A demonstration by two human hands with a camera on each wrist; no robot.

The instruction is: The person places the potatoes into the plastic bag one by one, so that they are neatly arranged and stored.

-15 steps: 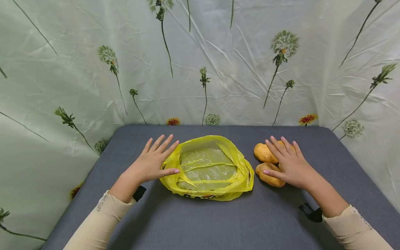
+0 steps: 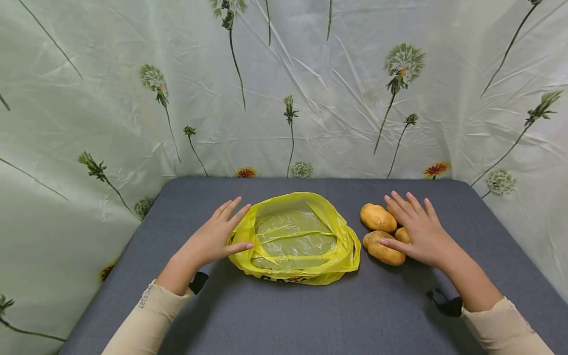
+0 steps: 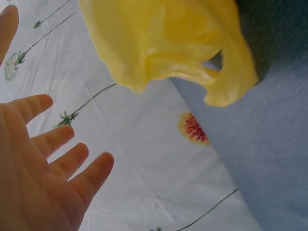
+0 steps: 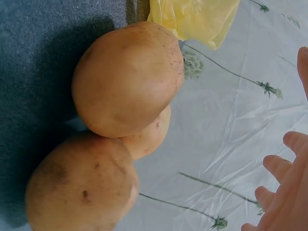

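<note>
A yellow plastic bag point(image 2: 295, 273) sits on the table with its wide mouth facing up and its see-through inside showing. My left hand point(image 2: 215, 236) hovers at the bag's left side, fingers spread, and holds nothing; its thumb overlaps the bag's rim in the head view. To the right of the bag lie several potatoes point(image 2: 378, 218), grouped close together. Over their right side is my right hand point(image 2: 421, 236), fingers straight and apart, partly hiding the potatoes at the back. In the right wrist view one potato point(image 4: 127, 79) stands large, the palm well off to the side.
A dark grey cloth-covered table point(image 2: 284, 315) carries everything. Behind it and along the sides hangs a pale curtain point(image 2: 328, 98) printed with dandelions. Dark wrist straps point(image 2: 445, 302) sit below both wrists.
The right hand has shifted slightly right, uncovering more of the potatoes. The left hand's fingers have drawn a little closer together. Bag and potatoes have stayed put.
</note>
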